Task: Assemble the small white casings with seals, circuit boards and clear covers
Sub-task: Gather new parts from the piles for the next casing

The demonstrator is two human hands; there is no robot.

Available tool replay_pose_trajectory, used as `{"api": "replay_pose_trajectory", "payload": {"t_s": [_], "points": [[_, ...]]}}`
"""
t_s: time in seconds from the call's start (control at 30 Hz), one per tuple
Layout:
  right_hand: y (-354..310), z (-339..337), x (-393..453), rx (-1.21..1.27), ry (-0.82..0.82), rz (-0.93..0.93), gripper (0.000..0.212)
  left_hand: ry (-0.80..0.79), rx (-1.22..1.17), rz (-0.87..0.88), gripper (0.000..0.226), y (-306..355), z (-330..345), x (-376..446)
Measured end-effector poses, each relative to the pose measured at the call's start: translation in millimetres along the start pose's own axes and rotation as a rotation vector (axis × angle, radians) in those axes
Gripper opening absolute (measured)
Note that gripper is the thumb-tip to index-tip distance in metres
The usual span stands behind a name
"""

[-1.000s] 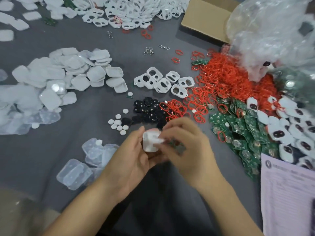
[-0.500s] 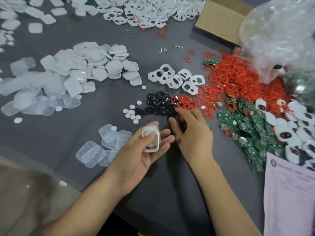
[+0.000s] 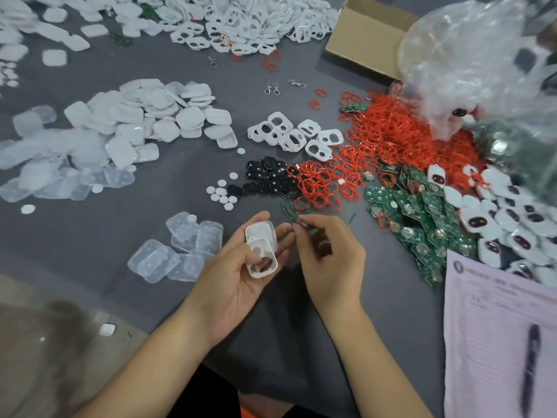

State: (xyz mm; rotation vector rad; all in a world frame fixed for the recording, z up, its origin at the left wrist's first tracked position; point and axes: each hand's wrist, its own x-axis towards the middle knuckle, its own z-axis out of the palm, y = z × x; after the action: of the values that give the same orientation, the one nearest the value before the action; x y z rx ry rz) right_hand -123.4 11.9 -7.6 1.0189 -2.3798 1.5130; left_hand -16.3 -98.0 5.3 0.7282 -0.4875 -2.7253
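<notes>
My left hand (image 3: 238,267) and right hand (image 3: 328,260) are bare, with no gloves, rings, watch or bands. Both forearms are uncovered right down to the bottom edge, no sleeve showing. My fingernails are short and plain.

Hands: left hand (image 3: 238,276) and right hand (image 3: 328,254) were side by side at the near centre of the table (image 3: 90,236).
Casing: two casings (image 3: 261,247) lay overlapping on the left fingers.
Covers: a small pile (image 3: 177,248) lay just left of the left hand; a larger heap (image 3: 120,137) lay behind it, far left.
Discs: discs (image 3: 221,194) lay behind the hands, pads (image 3: 265,176) just right of them.
Seals: seals (image 3: 376,152) spread right of the pads.
Frames: frames (image 3: 297,135) lay behind the pads.
Boards: boards (image 3: 422,218) lay right of the right hand.
Box: box (image 3: 366,37) stood at the far right, a bag (image 3: 482,61) beside it.
Paper: paper (image 3: 497,342) lay near right.
</notes>
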Motion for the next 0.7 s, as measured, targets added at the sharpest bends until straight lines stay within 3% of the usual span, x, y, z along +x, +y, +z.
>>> {"api": "replay_pose_trajectory", "payload": {"t_s": [0.13, 0.27, 0.53, 0.7], "points": [[-9.2, -8.6, -23.4, 0.052, -0.033, -0.032, 0.003, -0.012, 0.007, 0.008, 0.065, -9.1, -4.7, -7.4], [-11.8, -10.7, -29.1, 0.046, -0.07, -0.094, 0.011, -0.033, -0.017, -0.006, 0.051, -8.8, -4.0, -13.2], [-7.0, -5.2, -26.8, 0.045, -0.147, -0.17, 0.008, 0.028, 0.032, -0.028, 0.052, -9.1, -8.5, -9.5], [-7.3, -5.4, -24.4, 0.019, -0.15, -0.121, 0.007, 0.021, 0.041, -0.02, 0.052, -11.7, -10.2, -7.7]]}}
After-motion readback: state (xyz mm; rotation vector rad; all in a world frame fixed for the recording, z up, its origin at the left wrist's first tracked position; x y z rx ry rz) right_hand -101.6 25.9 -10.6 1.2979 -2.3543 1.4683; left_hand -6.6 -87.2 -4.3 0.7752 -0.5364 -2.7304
